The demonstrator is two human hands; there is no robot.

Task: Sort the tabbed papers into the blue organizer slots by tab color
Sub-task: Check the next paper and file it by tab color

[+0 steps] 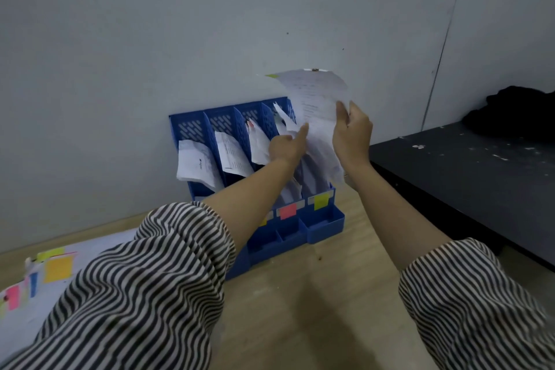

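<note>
From the head view, I see my right hand (352,133) gripping a white printed paper sheet with a yellow-green tab (315,96) by its right edge, held over the rightmost slot of the blue plastic slotted organizer (324,224) that stands against the grey wall (210,24). My left hand (286,146) touches the sheet's lower left edge with the index finger extended; its other fingers are hidden from me. The rightmost slot carries a yellow-green label (321,201), the one beside it a pink label (287,211). Loose tabbed papers (45,276) lie on the wooden floor (315,294) at lower left.
</note>
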